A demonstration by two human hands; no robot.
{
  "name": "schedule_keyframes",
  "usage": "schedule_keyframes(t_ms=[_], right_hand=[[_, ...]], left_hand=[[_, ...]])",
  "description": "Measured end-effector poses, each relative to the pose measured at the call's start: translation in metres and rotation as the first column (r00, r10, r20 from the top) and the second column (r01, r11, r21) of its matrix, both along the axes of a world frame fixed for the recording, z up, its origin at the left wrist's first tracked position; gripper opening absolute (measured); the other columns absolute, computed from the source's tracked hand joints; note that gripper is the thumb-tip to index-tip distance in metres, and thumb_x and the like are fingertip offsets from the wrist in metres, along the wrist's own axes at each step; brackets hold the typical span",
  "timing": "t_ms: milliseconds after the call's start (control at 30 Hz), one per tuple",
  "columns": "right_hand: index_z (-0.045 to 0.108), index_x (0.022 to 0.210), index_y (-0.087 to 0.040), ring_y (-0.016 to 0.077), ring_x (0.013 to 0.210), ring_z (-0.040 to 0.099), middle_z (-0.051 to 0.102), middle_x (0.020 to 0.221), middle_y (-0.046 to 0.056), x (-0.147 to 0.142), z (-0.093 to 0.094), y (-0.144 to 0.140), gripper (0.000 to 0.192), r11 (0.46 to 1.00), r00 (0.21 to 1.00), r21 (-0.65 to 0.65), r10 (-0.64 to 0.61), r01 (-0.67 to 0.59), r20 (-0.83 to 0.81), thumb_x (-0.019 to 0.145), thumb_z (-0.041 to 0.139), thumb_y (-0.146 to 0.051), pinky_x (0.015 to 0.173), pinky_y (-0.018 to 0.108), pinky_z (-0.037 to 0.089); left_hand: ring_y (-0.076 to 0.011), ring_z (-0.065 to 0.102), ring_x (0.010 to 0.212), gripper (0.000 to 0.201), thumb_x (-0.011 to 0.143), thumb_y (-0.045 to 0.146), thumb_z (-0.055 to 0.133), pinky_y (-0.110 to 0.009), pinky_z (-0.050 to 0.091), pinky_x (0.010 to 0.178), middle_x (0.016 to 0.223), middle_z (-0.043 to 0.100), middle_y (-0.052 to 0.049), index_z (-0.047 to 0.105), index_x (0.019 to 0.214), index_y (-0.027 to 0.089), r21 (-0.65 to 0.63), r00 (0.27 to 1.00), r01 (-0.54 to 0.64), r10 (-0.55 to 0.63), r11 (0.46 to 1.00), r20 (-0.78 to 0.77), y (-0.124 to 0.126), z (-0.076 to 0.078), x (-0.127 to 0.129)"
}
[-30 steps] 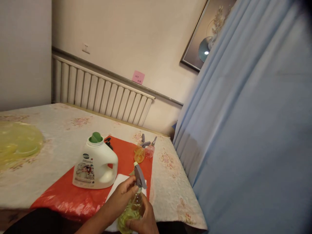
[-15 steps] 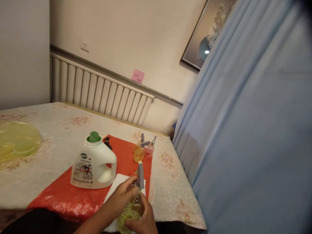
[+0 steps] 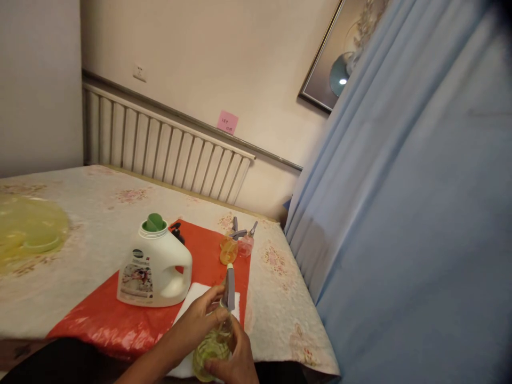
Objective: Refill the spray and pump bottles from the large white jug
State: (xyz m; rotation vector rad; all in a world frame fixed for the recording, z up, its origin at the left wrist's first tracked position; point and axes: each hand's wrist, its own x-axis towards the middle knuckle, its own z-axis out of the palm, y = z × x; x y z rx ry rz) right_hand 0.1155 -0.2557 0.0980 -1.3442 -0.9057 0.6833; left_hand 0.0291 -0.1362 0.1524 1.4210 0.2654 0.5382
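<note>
A clear spray bottle with yellow-green liquid and a grey trigger head is held in both hands near the front edge. My left hand is closed about the neck, just under the trigger head. Around the lower body of the bottle, my right hand wraps from the right side. Beneath the hands lies a white cloth, partly hidden by my left forearm. Left of it stands a white jug with a handle, a printed label and a green piece in its mouth.
A red sheet lies under the jug and cloth. Orange and pink spray bottles stand at its far right corner. Behind the jug shows a black pump head. A yellow translucent bag lies left; a blue curtain hangs right.
Both hands keep their hold on the spray bottle, which stays almost in place. The whole view has shifted very slightly; the other objects stand as before.
</note>
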Motion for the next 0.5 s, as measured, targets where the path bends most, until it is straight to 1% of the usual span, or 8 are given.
schedule_keyframes(t_ms=[67, 100, 167, 233, 333, 400, 500], right_hand=[[0.058, 0.124, -0.019, 0.0327, 0.11, 0.063, 0.068, 0.119, 0.009, 0.001, -0.002, 0.0, 0.078, 1.0, 1.0, -0.004, -0.023, 0.023, 0.004, 0.048, 0.075, -0.012, 0.097, 0.044, 0.048], [0.058, 0.123, -0.019, 0.0329, 0.109, 0.063, 0.068, 0.119, 0.009, 0.002, -0.003, 0.0, 0.078, 0.999, 0.999, -0.011, -0.031, 0.031, 0.011, 0.048, 0.075, -0.011, 0.097, 0.045, 0.048], [0.059, 0.121, -0.02, 0.0329, 0.107, 0.064, 0.069, 0.116, 0.009, 0.002, -0.006, 0.0, 0.076, 0.999, 0.999, -0.028, -0.045, 0.046, 0.024, 0.047, 0.076, -0.01, 0.095, 0.045, 0.049], [0.061, 0.119, -0.02, 0.0327, 0.106, 0.064, 0.07, 0.113, 0.008, 0.002, -0.009, 0.0, 0.075, 0.997, 0.998, -0.048, -0.056, 0.058, 0.031, 0.047, 0.077, -0.01, 0.094, 0.045, 0.051], [0.061, 0.118, -0.02, 0.0335, 0.106, 0.064, 0.07, 0.112, 0.008, 0.001, -0.01, 0.0, 0.075, 0.995, 0.997, -0.069, -0.07, 0.071, 0.023, 0.045, 0.08, -0.011, 0.093, 0.045, 0.051], [0.061, 0.118, -0.02, 0.0338, 0.106, 0.064, 0.069, 0.112, 0.008, 0.001, -0.01, 0.0, 0.076, 0.995, 0.998, -0.067, -0.066, 0.067, 0.015, 0.045, 0.08, -0.011, 0.093, 0.046, 0.051], [0.06, 0.12, -0.021, 0.0335, 0.107, 0.064, 0.069, 0.113, 0.008, 0.001, -0.01, 0.0, 0.077, 0.997, 0.998, -0.057, -0.06, 0.061, 0.016, 0.046, 0.078, -0.01, 0.094, 0.045, 0.051]], left_hand=[[-0.0248, 0.062, 0.095, 0.026, 0.074, 0.034, 0.065, -0.035, 0.046, 0.088, 0.096, 0.068, -0.003, 0.062, 0.096, 0.021, -0.006, 0.998, 0.067, -0.067, 0.998, -0.005, 0.003, -0.001, -0.003], [-0.0243, 0.062, 0.093, 0.024, 0.075, 0.035, 0.065, -0.034, 0.047, 0.086, 0.093, 0.068, -0.003, 0.062, 0.094, 0.021, -0.006, 0.997, 0.077, -0.077, 0.997, -0.002, 0.004, -0.002, -0.003], [-0.0225, 0.062, 0.088, 0.021, 0.072, 0.032, 0.067, -0.033, 0.047, 0.082, 0.086, 0.067, 0.0, 0.061, 0.088, 0.02, 0.004, 0.998, 0.055, -0.055, 0.998, 0.018, 0.006, -0.007, 0.0], [-0.0208, 0.061, 0.084, 0.021, 0.067, 0.026, 0.07, -0.031, 0.046, 0.079, 0.081, 0.065, 0.002, 0.057, 0.082, 0.021, 0.017, 0.999, 0.008, -0.009, 1.0, 0.032, 0.007, -0.012, 0.004], [-0.0198, 0.061, 0.085, 0.024, 0.063, 0.021, 0.071, -0.03, 0.046, 0.079, 0.08, 0.065, 0.004, 0.053, 0.079, 0.022, 0.012, 0.999, -0.039, 0.039, 0.999, 0.028, 0.006, -0.016, 0.008], [-0.0207, 0.061, 0.088, 0.025, 0.063, 0.021, 0.071, -0.031, 0.046, 0.083, 0.084, 0.065, 0.003, 0.054, 0.082, 0.022, -0.006, 0.999, -0.02, 0.02, 1.0, 0.037, 0.005, -0.013, 0.006], [-0.0232, 0.061, 0.092, 0.024, 0.068, 0.027, 0.068, -0.034, 0.045, 0.087, 0.089, 0.065, 0.0, 0.059, 0.09, 0.021, -0.033, 0.999, 0.052, -0.052, 0.998, 0.015, 0.002, -0.003, -0.002]])
